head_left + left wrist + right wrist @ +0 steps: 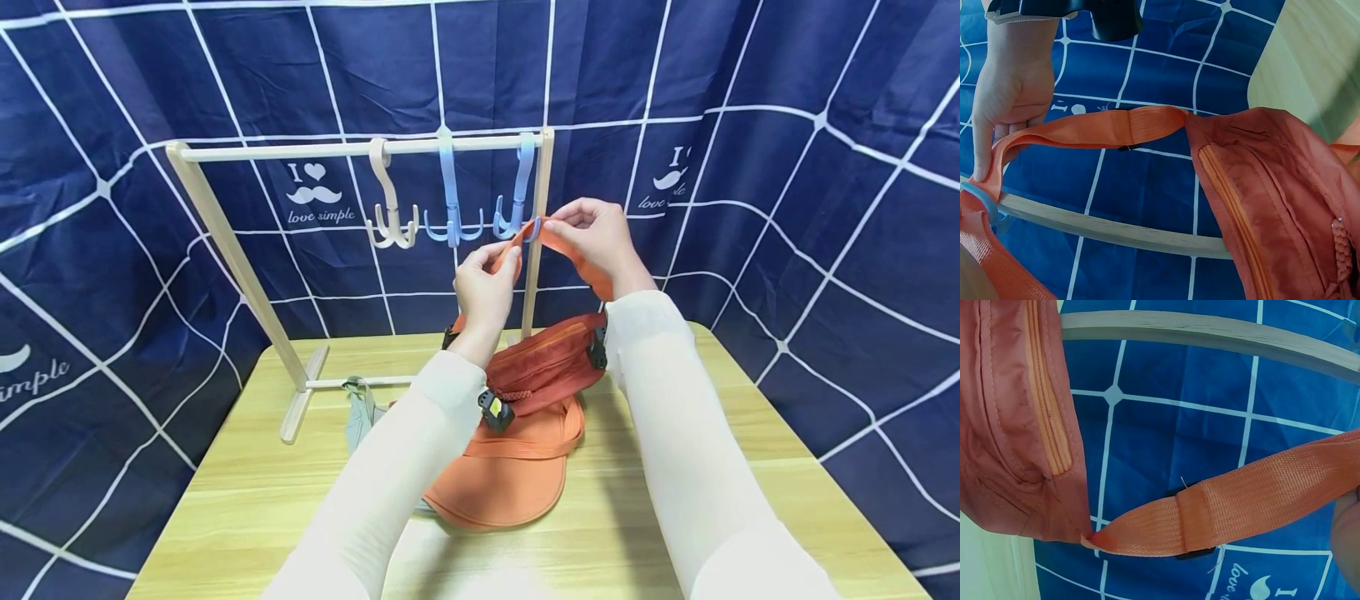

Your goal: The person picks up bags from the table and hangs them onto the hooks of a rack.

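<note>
A rust-red waist bag [551,358] hangs by its orange strap [588,271], just above an orange cap [498,492]. My left hand [483,287] pinches the strap on the left side of a blue four-pronged hook [519,196]; my right hand [596,237] pinches it on the right side. Between the two hands the strap lies over the hook's front prong [984,199], as the left wrist view shows. In the right wrist view the strap [1260,490] runs from the bag's corner up to the edge of my right hand [1347,534].
A second blue hook [452,196] and a beige hook [392,208] hang from the same wooden rack [285,152]. Grey-green fabric [360,417] lies beside the cap on the wooden table [247,500]. A dark blue gridded curtain surrounds the table.
</note>
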### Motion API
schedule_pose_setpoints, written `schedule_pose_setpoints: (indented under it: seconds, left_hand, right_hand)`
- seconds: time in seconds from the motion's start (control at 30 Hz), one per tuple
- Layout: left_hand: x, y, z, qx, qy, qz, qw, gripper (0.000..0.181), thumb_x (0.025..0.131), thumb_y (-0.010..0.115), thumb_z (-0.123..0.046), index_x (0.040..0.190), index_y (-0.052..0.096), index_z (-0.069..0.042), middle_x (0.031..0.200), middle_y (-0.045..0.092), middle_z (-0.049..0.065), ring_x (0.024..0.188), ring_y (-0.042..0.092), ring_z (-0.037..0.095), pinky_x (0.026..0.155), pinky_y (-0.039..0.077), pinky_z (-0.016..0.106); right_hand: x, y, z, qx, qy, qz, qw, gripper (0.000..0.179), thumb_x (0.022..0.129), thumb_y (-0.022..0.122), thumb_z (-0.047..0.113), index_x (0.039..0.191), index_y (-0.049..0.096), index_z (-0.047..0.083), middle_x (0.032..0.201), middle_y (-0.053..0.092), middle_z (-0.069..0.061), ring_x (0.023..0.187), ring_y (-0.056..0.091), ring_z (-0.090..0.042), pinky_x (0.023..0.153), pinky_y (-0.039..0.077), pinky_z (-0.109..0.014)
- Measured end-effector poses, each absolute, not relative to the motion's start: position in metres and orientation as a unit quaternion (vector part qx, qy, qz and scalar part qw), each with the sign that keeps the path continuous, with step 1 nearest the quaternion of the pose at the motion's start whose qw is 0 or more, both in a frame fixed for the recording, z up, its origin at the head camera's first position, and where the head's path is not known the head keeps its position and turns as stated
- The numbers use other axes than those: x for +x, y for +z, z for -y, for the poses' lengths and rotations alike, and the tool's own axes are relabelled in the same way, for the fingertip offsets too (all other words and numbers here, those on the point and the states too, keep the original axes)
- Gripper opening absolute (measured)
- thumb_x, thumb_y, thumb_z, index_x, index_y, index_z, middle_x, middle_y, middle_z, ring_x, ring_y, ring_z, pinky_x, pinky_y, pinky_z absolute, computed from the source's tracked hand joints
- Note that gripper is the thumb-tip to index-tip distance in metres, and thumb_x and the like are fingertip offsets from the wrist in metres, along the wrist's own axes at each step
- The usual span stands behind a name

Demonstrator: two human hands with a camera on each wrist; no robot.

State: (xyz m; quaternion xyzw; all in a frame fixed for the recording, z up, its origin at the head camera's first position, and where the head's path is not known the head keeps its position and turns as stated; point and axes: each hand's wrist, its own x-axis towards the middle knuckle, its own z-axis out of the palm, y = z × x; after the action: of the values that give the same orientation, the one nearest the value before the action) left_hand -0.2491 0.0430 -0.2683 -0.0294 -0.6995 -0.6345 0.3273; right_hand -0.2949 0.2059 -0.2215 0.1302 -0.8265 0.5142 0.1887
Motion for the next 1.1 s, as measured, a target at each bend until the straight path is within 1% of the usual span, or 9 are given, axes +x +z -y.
schedule_pose_setpoints:
  seconds: [0.2,0.33,0.43,0.63,0.73,0.87,1.0,1.1]
  left_hand:
    - [-0.249,-0.277,-0.043,-0.039,-0.622,0.709,0.329,0.017,0.083,0.075,-0.019,0.095,0.076,-0.007,0.084,0.069,0.006,0.076,0.062,0.016,0.065,0.047,0.023]
    - [-0.248,-0.284,-0.042,-0.052,-0.632,0.701,0.328,0.018,0.083,0.075,-0.017,0.096,0.075,-0.004,0.083,0.068,0.007,0.074,0.062,0.015,0.065,0.047,0.021]
    - [-0.246,-0.288,-0.04,-0.061,-0.645,0.689,0.325,0.017,0.083,0.075,-0.014,0.097,0.074,-0.003,0.085,0.07,0.006,0.074,0.063,0.014,0.065,0.049,0.021]
    - [-0.242,-0.295,-0.034,-0.075,-0.65,0.679,0.332,0.018,0.083,0.075,-0.012,0.098,0.073,-0.003,0.088,0.071,0.005,0.074,0.065,0.013,0.066,0.051,0.022]
    - [-0.242,-0.298,-0.03,-0.08,-0.649,0.677,0.337,0.018,0.082,0.075,-0.011,0.098,0.073,-0.002,0.089,0.072,0.007,0.076,0.065,0.014,0.068,0.052,0.026]
    - [-0.239,-0.302,-0.023,-0.083,-0.647,0.678,0.338,0.019,0.082,0.076,-0.011,0.099,0.073,-0.002,0.091,0.071,0.007,0.081,0.066,0.015,0.07,0.053,0.031]
    - [-0.238,-0.306,-0.015,-0.079,-0.643,0.684,0.335,0.02,0.081,0.076,-0.012,0.098,0.073,-0.003,0.091,0.071,0.007,0.082,0.066,0.016,0.07,0.051,0.027]
    - [-0.237,-0.31,-0.008,-0.078,-0.641,0.688,0.33,0.021,0.081,0.077,-0.013,0.099,0.073,-0.003,0.092,0.07,0.009,0.082,0.065,0.016,0.068,0.047,0.024]
  right_hand:
    - [-0.295,-0.229,-0.206,0.134,0.523,0.818,0.198,0.028,0.082,0.076,0.026,0.095,0.07,0.002,0.079,0.065,0.0,0.073,0.06,-0.013,0.068,0.047,-0.021]
    - [-0.294,-0.237,-0.205,0.13,0.554,0.801,0.187,0.03,0.082,0.076,0.029,0.1,0.069,0.006,0.087,0.066,-0.003,0.08,0.061,-0.016,0.072,0.048,-0.022]
    - [-0.293,-0.244,-0.203,0.132,0.57,0.789,0.189,0.033,0.082,0.076,0.028,0.107,0.067,0.008,0.095,0.066,-0.005,0.086,0.061,-0.018,0.076,0.049,-0.024]
    - [-0.293,-0.255,-0.203,0.156,0.567,0.775,0.231,0.042,0.082,0.076,0.018,0.119,0.061,0.004,0.108,0.066,-0.011,0.096,0.062,-0.018,0.087,0.048,-0.028]
    - [-0.28,-0.252,-0.198,0.166,0.565,0.772,0.24,0.046,0.083,0.075,0.01,0.124,0.056,-0.001,0.113,0.064,-0.018,0.103,0.062,-0.024,0.092,0.046,-0.033]
    - [-0.271,-0.255,-0.197,0.169,0.567,0.768,0.245,0.05,0.082,0.074,0.005,0.127,0.052,-0.003,0.118,0.061,-0.022,0.107,0.059,-0.031,0.095,0.044,-0.037]
    - [-0.282,-0.273,-0.205,0.165,0.568,0.763,0.261,0.055,0.081,0.077,0.01,0.129,0.052,0.003,0.119,0.061,-0.016,0.109,0.059,-0.024,0.096,0.043,-0.034]
    - [-0.28,-0.278,-0.207,0.158,0.551,0.767,0.288,0.054,0.081,0.078,0.015,0.128,0.054,0.006,0.119,0.062,-0.013,0.109,0.058,-0.018,0.096,0.042,-0.031]
